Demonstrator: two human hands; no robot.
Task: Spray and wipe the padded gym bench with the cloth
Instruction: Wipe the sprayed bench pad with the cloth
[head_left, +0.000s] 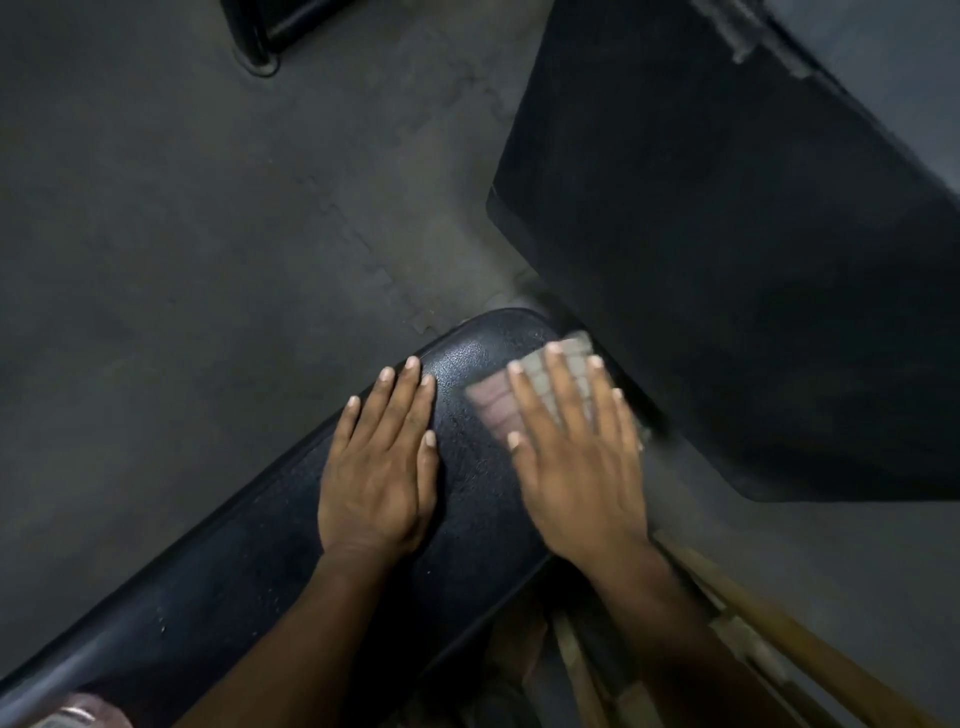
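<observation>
The left hand (376, 470) lies flat, fingers straight, on the black bench (218, 587) and holds nothing. Just right of it, the right hand (576, 462) presses the cloth (524, 387) to the pad with fingers spread; the cloth is blurred, perhaps checked.

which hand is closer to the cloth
Right. The right hand lies flat on the cloth, pressing it to the bench pad; the left hand rests on bare pad beside it, apart from the cloth.
</observation>
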